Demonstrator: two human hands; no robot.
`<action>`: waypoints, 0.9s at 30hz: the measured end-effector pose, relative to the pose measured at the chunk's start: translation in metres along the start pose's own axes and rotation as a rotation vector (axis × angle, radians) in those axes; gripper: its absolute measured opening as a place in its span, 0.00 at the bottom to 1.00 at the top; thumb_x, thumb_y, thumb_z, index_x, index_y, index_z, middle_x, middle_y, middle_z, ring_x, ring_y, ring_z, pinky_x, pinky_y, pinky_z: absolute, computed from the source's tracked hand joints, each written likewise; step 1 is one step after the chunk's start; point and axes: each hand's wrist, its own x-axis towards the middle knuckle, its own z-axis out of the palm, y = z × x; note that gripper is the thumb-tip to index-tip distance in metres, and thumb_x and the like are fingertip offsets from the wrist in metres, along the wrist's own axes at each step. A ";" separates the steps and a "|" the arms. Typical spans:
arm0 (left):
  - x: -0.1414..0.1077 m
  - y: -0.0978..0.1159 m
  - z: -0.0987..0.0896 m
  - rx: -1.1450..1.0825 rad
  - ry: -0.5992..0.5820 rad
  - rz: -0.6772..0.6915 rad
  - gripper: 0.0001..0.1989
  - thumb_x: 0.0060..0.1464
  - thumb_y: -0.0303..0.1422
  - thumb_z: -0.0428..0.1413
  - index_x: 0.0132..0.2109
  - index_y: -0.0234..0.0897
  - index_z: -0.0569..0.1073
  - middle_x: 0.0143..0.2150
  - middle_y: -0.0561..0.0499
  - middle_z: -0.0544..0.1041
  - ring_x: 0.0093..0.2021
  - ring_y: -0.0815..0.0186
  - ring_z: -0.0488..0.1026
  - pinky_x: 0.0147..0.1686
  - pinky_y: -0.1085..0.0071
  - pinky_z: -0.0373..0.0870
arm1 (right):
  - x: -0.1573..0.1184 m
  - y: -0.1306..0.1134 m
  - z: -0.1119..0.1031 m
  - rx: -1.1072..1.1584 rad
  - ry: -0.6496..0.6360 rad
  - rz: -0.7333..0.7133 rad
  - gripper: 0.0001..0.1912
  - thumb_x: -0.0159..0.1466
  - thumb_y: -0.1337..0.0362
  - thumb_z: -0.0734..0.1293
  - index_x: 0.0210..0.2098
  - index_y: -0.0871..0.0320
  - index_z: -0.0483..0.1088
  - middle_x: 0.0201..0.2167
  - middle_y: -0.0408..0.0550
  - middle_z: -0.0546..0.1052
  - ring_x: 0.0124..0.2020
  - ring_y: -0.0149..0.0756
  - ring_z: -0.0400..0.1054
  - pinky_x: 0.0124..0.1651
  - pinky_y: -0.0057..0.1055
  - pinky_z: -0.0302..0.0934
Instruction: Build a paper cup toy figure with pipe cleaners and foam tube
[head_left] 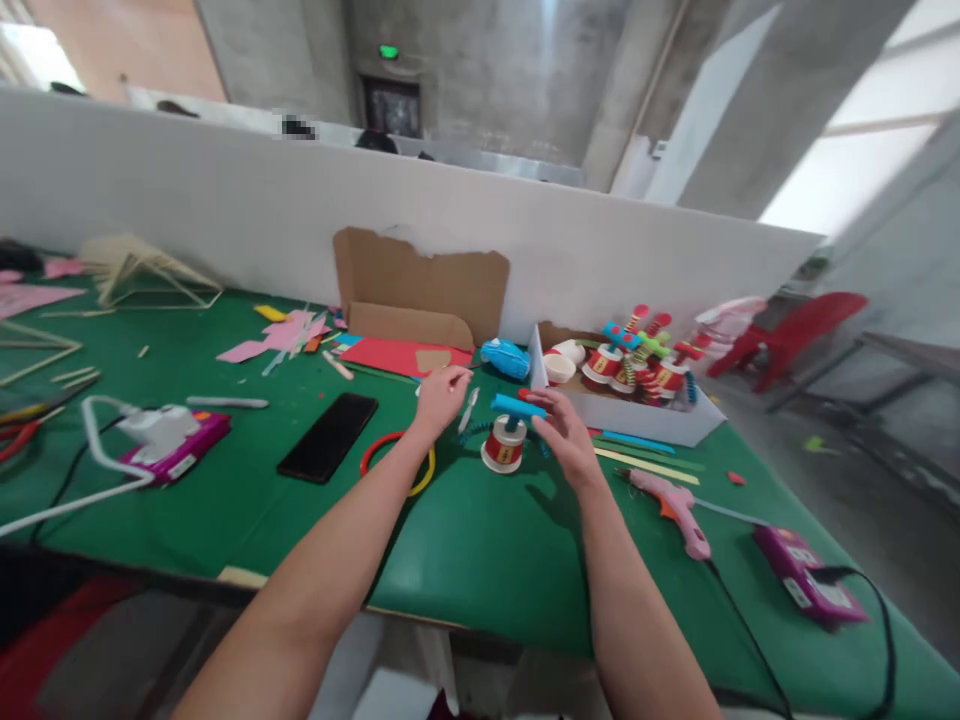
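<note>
A small craft figure made from a red-and-white paper cup stands upright on the green table. A blue rolled piece lies across its top, and dark coiled strips stick out at its sides. My right hand curls its thumb and fingers around the right end of the blue roll, with a red bit showing near the fingertips. To the left of the figure, my left hand is raised with its fingers pinched together; whatever they hold is too small to make out.
A white box of similar cup figures stands behind on the right. A pink glue gun and its cord lie at right. Tape rings, a black phone, red paper and a power strip lie leftward. A white partition runs behind.
</note>
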 end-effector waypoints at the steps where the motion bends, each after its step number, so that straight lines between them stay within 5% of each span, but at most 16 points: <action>1: 0.000 -0.001 0.001 -0.003 -0.002 0.033 0.09 0.55 0.29 0.53 0.36 0.37 0.78 0.37 0.49 0.81 0.39 0.61 0.76 0.44 0.66 0.69 | 0.001 0.000 0.001 -0.008 0.012 0.001 0.20 0.59 0.52 0.66 0.49 0.50 0.66 0.51 0.51 0.74 0.55 0.45 0.66 0.57 0.45 0.59; 7: 0.002 0.014 -0.007 -0.156 0.052 0.348 0.07 0.57 0.30 0.54 0.39 0.38 0.77 0.41 0.48 0.81 0.44 0.62 0.75 0.49 0.63 0.68 | 0.005 0.005 0.005 -0.162 0.071 -0.061 0.21 0.58 0.51 0.68 0.48 0.51 0.67 0.48 0.52 0.74 0.51 0.45 0.68 0.55 0.45 0.61; 12: -0.002 0.033 -0.013 -0.225 -0.124 0.633 0.06 0.54 0.35 0.59 0.37 0.39 0.77 0.44 0.47 0.80 0.48 0.60 0.71 0.51 0.60 0.66 | 0.003 0.004 0.003 -0.265 0.059 -0.080 0.23 0.57 0.54 0.69 0.50 0.51 0.67 0.46 0.51 0.74 0.47 0.45 0.69 0.51 0.45 0.63; 16: -0.006 0.032 -0.010 -0.178 -0.225 0.629 0.04 0.55 0.33 0.58 0.34 0.39 0.76 0.42 0.49 0.80 0.45 0.61 0.71 0.49 0.62 0.66 | 0.005 0.006 0.001 -0.240 0.077 -0.076 0.22 0.57 0.55 0.69 0.50 0.50 0.67 0.45 0.50 0.75 0.44 0.42 0.70 0.51 0.44 0.63; 27: -0.012 0.025 -0.002 -0.170 -0.267 0.466 0.02 0.54 0.32 0.58 0.35 0.39 0.74 0.39 0.49 0.80 0.42 0.61 0.72 0.45 0.62 0.69 | 0.007 0.016 0.011 -0.072 0.174 -0.036 0.16 0.55 0.57 0.69 0.41 0.52 0.64 0.40 0.47 0.75 0.40 0.39 0.72 0.48 0.41 0.66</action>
